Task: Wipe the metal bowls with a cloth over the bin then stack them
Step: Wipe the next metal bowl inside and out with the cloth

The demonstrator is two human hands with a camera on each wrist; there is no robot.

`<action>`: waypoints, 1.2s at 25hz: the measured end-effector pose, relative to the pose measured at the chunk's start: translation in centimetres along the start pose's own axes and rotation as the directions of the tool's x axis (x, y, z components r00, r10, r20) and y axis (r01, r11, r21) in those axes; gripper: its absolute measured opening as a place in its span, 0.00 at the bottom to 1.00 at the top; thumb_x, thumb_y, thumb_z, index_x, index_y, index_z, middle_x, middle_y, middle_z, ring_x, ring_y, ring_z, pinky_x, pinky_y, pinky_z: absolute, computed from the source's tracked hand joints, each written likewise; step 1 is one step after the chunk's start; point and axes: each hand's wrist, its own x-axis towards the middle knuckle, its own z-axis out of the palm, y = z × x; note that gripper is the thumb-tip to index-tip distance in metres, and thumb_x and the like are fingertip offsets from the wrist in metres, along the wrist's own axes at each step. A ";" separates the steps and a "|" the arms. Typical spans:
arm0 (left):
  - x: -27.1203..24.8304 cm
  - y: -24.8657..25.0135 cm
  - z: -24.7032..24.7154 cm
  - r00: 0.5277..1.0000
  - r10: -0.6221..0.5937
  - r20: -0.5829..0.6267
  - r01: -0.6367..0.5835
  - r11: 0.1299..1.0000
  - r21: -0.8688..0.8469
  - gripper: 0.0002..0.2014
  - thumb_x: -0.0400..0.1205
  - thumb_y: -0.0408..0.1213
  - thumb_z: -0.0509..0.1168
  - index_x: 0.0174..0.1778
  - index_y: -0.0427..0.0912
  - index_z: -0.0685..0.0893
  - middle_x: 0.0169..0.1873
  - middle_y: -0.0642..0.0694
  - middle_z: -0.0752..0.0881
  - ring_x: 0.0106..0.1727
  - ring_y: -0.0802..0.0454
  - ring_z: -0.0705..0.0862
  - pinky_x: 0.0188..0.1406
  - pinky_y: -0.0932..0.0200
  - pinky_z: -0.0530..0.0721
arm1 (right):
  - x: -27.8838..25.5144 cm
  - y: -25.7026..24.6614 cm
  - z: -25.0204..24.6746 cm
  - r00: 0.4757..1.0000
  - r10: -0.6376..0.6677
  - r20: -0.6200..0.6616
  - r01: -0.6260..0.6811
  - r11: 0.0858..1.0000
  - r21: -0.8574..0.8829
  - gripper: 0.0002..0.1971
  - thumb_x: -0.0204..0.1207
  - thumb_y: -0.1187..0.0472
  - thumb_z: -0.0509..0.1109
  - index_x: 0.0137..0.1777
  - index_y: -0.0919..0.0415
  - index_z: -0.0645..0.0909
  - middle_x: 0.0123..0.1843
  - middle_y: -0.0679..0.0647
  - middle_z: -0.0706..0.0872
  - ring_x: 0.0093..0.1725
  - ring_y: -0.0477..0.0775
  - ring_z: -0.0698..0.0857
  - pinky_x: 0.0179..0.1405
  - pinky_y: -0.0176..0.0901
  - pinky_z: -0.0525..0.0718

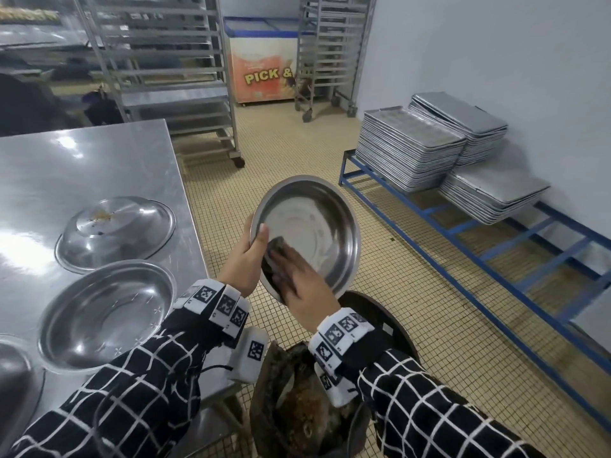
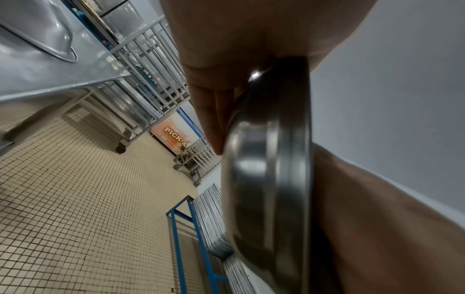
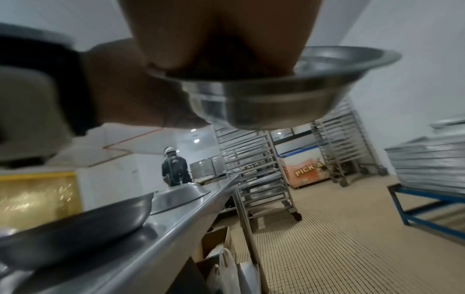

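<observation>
I see the steel table (image 1: 99, 153) filling the 9 o'clock side of the head view. At 2 o'clock the stacked baking trays (image 1: 413, 153) sit on a blue frame (image 1: 496, 246) along the wall, and at 12 o'clock two wheeled racks (image 1: 172, 71) flank a chest freezer (image 1: 264, 74) lettered "PICK &".

On the table an upturned bowl (image 1: 115, 233) lies at 10 o'clock with brown specks on its base; an upright bowl (image 1: 105, 312) sits just beside it at 8 o'clock, and part of a third shows at the left edge.

The bin (image 1: 307, 408) stands on the tiled floor at 6 o'clock, dark and holding brownish waste.

The held bowl (image 1: 317, 226) hangs near the centre, above the bin and tilted so its inside faces me. My left hand (image 1: 244, 259) grips its rim at 9 o'clock, thumb curled over the inside and fingers behind the wall, as the left wrist view confirms. My right hand (image 1: 304, 289) lies inside the bowl at its 7 o'clock, fingers laid nearly straight and pressing the dark cloth (image 1: 276, 244) against the metal. The cloth peeks out past the fingertips, just beside the left thumb.
</observation>
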 end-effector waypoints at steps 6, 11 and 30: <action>1.2 0.5 -1.5 0.997 0.075 -0.026 -0.076 0.997 -0.025 0.31 0.84 0.58 0.52 0.80 0.46 0.66 0.64 0.52 0.82 0.66 0.55 0.81 0.67 0.55 0.79 | -3.3 0.9 -1.0 0.986 -0.025 0.165 0.069 0.961 -0.269 0.32 0.82 0.37 0.37 0.82 0.49 0.59 0.79 0.46 0.70 0.78 0.47 0.66 0.76 0.44 0.64; 1.0 0.7 -0.9 0.996 0.072 0.050 -0.076 0.994 0.083 0.30 0.86 0.57 0.49 0.84 0.53 0.54 0.66 0.57 0.75 0.62 0.59 0.77 0.65 0.55 0.76 | -2.7 5.1 -2.3 0.980 0.162 0.114 -0.061 0.794 -0.605 0.45 0.73 0.36 0.17 0.84 0.54 0.53 0.83 0.51 0.60 0.83 0.53 0.53 0.83 0.50 0.44; -0.2 0.8 0.6 0.989 -0.101 0.109 0.091 0.991 0.095 0.27 0.88 0.54 0.46 0.82 0.47 0.61 0.77 0.58 0.65 0.78 0.59 0.61 0.78 0.59 0.57 | -2.6 7.6 -5.3 0.940 0.336 -0.060 -0.336 0.876 -0.346 0.32 0.84 0.44 0.48 0.83 0.46 0.36 0.83 0.43 0.31 0.81 0.57 0.60 0.68 0.51 0.78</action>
